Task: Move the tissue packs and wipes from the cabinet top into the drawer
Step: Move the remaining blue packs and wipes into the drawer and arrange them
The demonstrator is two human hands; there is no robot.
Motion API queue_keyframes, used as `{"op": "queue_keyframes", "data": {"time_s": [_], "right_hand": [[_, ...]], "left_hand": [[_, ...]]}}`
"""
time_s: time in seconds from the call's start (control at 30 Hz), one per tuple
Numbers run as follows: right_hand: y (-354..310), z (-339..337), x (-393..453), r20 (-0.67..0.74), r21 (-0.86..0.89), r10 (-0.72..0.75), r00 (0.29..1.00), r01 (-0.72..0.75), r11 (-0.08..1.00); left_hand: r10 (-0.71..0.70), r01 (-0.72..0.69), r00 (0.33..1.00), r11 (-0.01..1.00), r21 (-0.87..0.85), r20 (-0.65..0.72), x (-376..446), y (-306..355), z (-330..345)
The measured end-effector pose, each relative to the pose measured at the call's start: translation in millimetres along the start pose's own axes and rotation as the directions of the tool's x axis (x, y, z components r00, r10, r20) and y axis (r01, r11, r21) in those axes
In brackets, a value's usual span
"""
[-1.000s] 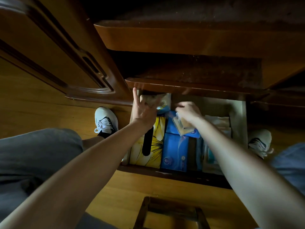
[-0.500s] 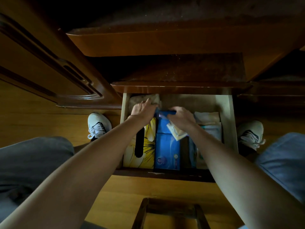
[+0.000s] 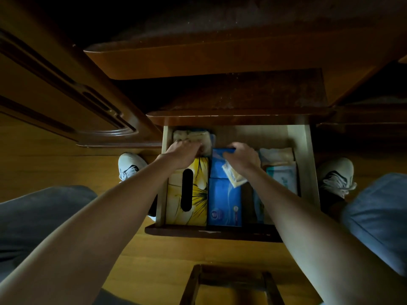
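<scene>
Since half a second ago, our left hand (image 3: 184,156) has moved deeper, and its grip now presses on the beige tissue pack (image 3: 191,137) at the back left of the drawer (image 3: 305,164). Our right hand (image 3: 241,159) stays on the blue pack (image 3: 220,164), grasping a small pale packet (image 3: 232,178). We cannot read any label.

1. Domestic room – a dark wooden cabinet (image 3: 220,62) with a panelled door (image 3: 66,95) to its left.
2. Below the cabinet: open drawer (image 3: 305,172) holding tissue packs (image 3: 224,199).
3. Beneath – wooden floor (image 3: 154,260), white sneakers (image 3: 130,165).
</scene>
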State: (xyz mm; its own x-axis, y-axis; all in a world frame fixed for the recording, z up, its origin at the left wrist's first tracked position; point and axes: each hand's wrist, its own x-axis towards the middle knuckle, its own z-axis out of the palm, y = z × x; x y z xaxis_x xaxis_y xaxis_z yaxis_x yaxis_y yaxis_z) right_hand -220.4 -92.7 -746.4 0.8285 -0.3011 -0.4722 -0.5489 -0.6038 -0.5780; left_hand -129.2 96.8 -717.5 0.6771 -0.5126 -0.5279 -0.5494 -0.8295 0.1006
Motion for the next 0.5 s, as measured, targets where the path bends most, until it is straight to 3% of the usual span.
{"op": "queue_keyframes", "data": {"time_s": [0.13, 0.27, 0.4, 0.47, 0.5], "right_hand": [[1, -4, 3, 0.055, 0.009, -0.012, 0.998, 0.011, 1.0], [-3, -13, 3, 0.085, 0.146, -0.029, 0.996, 0.016, 0.989], [2, -26, -11, -0.015, 0.259, 0.041, 0.999, -0.036, 0.965], [3, -32, -22, -0.109, 0.344, 0.141, 0.984, -0.096, 0.934], [0, -35, -30, -0.127, 0.417, 0.202, 0.971, -0.132, 0.899]], "left_hand": [[0.0, -0.017, 0.991, 0.993, -0.12, -0.134, -1, -4, 6], [-0.001, -0.061, 0.961, 0.975, -0.212, -0.278, -16, 6, 4], [-0.101, -0.096, 0.887, 0.915, -0.393, -0.45, -51, 25, -4], [-0.257, -0.085, 0.879, 0.743, -0.663, -0.401, -73, 44, -6], [-0.315, -0.054, 0.911, 0.549, -0.834, -0.267, -82, 56, -7]]}}
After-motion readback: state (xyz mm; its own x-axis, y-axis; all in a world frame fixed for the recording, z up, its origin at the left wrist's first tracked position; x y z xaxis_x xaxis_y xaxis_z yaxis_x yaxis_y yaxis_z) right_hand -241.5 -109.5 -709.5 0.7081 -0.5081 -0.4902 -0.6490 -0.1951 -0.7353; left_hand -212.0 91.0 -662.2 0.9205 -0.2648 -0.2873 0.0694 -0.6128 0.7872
